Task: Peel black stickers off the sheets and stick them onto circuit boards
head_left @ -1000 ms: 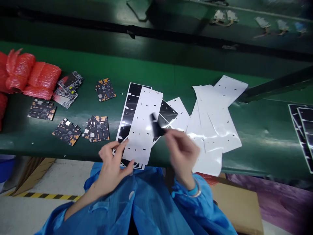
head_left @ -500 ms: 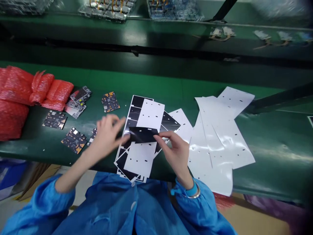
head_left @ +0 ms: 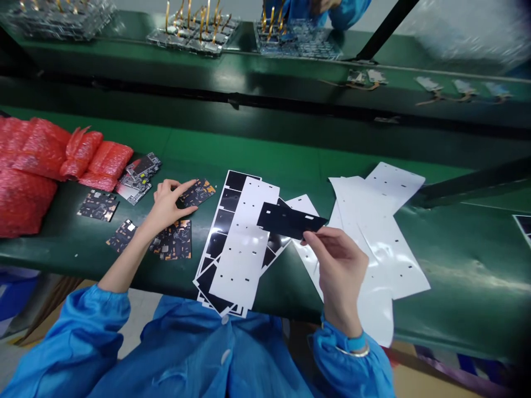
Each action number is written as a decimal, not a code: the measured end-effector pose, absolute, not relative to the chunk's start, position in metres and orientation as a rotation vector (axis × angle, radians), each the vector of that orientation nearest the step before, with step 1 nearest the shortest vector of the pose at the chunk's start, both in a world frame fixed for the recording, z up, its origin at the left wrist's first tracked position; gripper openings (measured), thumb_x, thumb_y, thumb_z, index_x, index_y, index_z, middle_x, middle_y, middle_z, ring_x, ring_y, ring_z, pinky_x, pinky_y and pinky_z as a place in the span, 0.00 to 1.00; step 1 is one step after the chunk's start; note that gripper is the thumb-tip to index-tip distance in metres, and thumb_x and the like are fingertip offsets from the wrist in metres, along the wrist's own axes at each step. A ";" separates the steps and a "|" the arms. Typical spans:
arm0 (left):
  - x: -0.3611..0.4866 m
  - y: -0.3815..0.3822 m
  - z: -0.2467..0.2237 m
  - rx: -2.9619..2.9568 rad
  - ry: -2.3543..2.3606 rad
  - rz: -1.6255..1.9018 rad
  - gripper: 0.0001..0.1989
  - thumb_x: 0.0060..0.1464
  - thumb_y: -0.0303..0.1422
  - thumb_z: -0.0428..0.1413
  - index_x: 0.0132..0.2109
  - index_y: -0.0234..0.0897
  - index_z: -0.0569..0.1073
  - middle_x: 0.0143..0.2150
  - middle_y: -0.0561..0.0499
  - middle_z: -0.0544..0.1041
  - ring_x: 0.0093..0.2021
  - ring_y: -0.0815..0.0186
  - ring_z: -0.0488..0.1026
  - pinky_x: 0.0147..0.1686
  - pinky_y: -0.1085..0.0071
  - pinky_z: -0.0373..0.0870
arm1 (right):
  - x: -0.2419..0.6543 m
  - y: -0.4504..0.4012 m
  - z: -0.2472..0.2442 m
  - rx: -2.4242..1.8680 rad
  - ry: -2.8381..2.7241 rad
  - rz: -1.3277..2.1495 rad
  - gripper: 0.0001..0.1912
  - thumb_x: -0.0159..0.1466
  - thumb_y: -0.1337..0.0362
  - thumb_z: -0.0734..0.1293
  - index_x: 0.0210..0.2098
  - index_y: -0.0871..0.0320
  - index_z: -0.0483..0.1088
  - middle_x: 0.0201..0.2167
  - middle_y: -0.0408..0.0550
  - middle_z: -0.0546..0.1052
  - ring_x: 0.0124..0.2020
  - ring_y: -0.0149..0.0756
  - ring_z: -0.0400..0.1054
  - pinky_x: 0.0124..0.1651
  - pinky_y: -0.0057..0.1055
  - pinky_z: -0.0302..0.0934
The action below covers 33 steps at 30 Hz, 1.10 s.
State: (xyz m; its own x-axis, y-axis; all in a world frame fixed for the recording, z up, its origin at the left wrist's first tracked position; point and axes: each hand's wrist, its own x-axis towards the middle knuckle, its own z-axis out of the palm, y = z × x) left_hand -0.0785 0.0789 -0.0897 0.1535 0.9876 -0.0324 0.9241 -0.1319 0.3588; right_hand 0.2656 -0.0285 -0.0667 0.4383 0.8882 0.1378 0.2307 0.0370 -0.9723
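My left hand has its thumb and forefinger on opposite edges of a small dark circuit board with copper-coloured patches, and its fingers cover the board's left side. Between thumb and fingers of my right hand is a thin black rectangular adhesive sheet with small cutouts, held by its lower right edge. That piece hovers over a white punched sheet, which lies on sheets of black stickers. Another circuit board lies just below my left hand, partly behind the forearm.
Red bubble-wrap packs sit at the far left, beside more boards. White backing sheets spread over the green bench at right. A raised shelf carries trays of parts. Behind it shows another person's blue sleeve.
My right hand has carried the black sheet to the right, away from my left hand. My left hand has moved up and left onto a circuit board, which has turned slightly.
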 end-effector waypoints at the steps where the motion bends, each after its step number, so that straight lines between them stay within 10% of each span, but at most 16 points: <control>1: -0.079 0.076 -0.088 2.121 1.821 0.403 0.37 0.54 0.40 0.64 0.69 0.44 0.64 0.54 0.41 0.68 0.59 0.46 0.66 0.61 0.42 0.64 | 0.264 -0.026 -0.063 -1.439 -1.016 0.743 0.11 0.55 0.57 0.78 0.29 0.56 0.75 0.23 0.40 0.76 0.24 0.32 0.72 0.29 0.31 0.69; 5: -0.058 0.046 -0.063 2.167 1.525 0.841 0.43 0.54 0.37 0.64 0.72 0.41 0.56 0.59 0.39 0.67 0.59 0.52 0.69 0.55 0.54 0.75 | 0.254 -0.019 -0.040 -1.237 -1.022 0.901 0.11 0.54 0.58 0.80 0.28 0.54 0.76 0.22 0.38 0.76 0.23 0.30 0.72 0.27 0.28 0.67; 11: -0.011 0.001 -0.004 2.270 0.912 1.229 0.47 0.52 0.38 0.68 0.73 0.48 0.55 0.62 0.44 0.73 0.60 0.56 0.73 0.50 0.63 0.82 | 0.228 -0.023 -0.003 -1.011 -1.217 0.975 0.06 0.60 0.62 0.77 0.30 0.51 0.76 0.36 0.43 0.84 0.58 0.49 0.75 0.59 0.50 0.70; 20: -0.011 -0.002 0.009 2.189 0.911 1.200 0.48 0.54 0.44 0.67 0.74 0.54 0.49 0.65 0.50 0.73 0.62 0.53 0.75 0.51 0.61 0.84 | 0.232 -0.038 0.006 -1.083 -1.350 0.866 0.10 0.58 0.71 0.78 0.32 0.49 0.78 0.26 0.36 0.79 0.27 0.29 0.72 0.29 0.26 0.68; 33: -0.012 -0.007 0.010 2.153 0.933 1.114 0.46 0.58 0.47 0.64 0.74 0.62 0.46 0.66 0.51 0.72 0.63 0.51 0.73 0.51 0.57 0.85 | 0.238 -0.042 0.008 -1.124 -1.327 0.845 0.07 0.58 0.67 0.78 0.31 0.48 0.78 0.24 0.39 0.77 0.23 0.32 0.70 0.22 0.31 0.65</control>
State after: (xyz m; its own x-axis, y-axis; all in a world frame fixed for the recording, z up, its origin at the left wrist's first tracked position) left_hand -0.0120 -0.0065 0.0104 0.4193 0.7741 0.4742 0.3303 -0.6166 0.7146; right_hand 0.2376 -0.0425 0.0079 0.1026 0.9491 0.2976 0.1318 0.2836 -0.9498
